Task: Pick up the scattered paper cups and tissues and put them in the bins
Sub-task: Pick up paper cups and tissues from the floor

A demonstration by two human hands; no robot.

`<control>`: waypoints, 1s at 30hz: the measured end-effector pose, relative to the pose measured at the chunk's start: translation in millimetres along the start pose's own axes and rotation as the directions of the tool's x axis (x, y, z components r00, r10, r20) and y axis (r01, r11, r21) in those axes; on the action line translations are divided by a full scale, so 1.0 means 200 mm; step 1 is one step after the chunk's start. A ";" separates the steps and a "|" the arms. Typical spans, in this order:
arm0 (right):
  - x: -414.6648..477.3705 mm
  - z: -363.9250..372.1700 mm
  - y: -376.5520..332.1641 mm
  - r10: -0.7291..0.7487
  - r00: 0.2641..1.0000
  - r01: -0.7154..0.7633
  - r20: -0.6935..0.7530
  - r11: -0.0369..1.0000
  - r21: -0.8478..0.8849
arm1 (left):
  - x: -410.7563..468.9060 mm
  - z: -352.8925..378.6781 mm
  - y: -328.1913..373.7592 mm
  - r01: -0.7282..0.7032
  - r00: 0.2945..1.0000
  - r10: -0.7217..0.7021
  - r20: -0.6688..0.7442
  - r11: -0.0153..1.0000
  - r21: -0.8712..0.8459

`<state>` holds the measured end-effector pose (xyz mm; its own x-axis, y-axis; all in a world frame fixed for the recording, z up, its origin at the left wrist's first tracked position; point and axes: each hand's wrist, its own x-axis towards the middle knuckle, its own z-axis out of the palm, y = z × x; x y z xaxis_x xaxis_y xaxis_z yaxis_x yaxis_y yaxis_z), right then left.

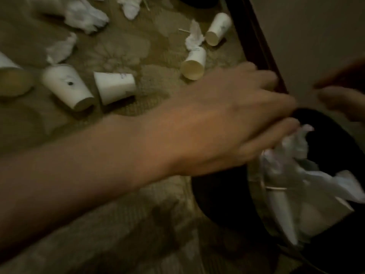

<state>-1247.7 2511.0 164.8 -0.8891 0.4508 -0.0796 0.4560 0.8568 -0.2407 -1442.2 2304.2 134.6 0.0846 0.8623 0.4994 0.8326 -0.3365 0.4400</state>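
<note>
- Left hand [233, 119], arm reaching in from lower left, sits over the round black plastic bin [331, 135] at right.
- Crumpled white tissue [292, 143] hangs right under the thumb and fingertips, above the bin's opening. Motion blur: cannot tell if the fingers pinch it or have let go.
- Right hand [339, 101] is at the right edge beyond the bin, blurred and cropped. Cannot tell whether it is apart, curled or holding anything.
- The bin already holds white crumpled stuff [316, 204], tissue or liner, unclear which.
- Not yet picked up from the beige patterned carpet [122, 48]:
  - white paper cup with a dark spot [67, 87], on its side
  - a second white cup [114, 87] just beside it
  - two more white cups [193, 63] [218, 28] near the dark wooden skirting [256, 46]
  - tissue wads [87, 14] [61, 48] [194, 38]
- Handling, as a judgement:
  - Tissue is very light, soft and floppy. Pinch the bulk of the wad, since loose corners may tear or trail.
  - Cups are light and thin-walled and crush easily. Take them around the body or by the rim with a loose grip. Lying on their sides, they may roll when nudged.
- Task looks early to midway.
</note>
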 end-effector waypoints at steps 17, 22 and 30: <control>0.25 0.94 -1.14 -0.127 0.767 0.138 0.629 0.990 0.031 | -1.11 0.02 -0.30 0.465 0.608 -0.573 0.549 0.818 0.338; 0.21 1.16 -1.23 -0.080 0.767 -0.027 0.637 0.987 0.157 | -1.26 0.14 -0.31 0.633 0.561 -0.657 0.504 0.732 0.250; 0.17 1.34 -1.26 -0.024 0.871 -0.062 0.490 0.985 0.159 | -1.36 0.20 -0.32 0.845 0.457 -0.768 0.449 0.533 0.050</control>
<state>-1404.1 2242.9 -36.1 -0.8054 0.2493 -0.5378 0.4981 0.7765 -0.3860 -1496.8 2106.8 -58.4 -0.3546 0.8227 -0.4444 0.5425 0.5681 0.6189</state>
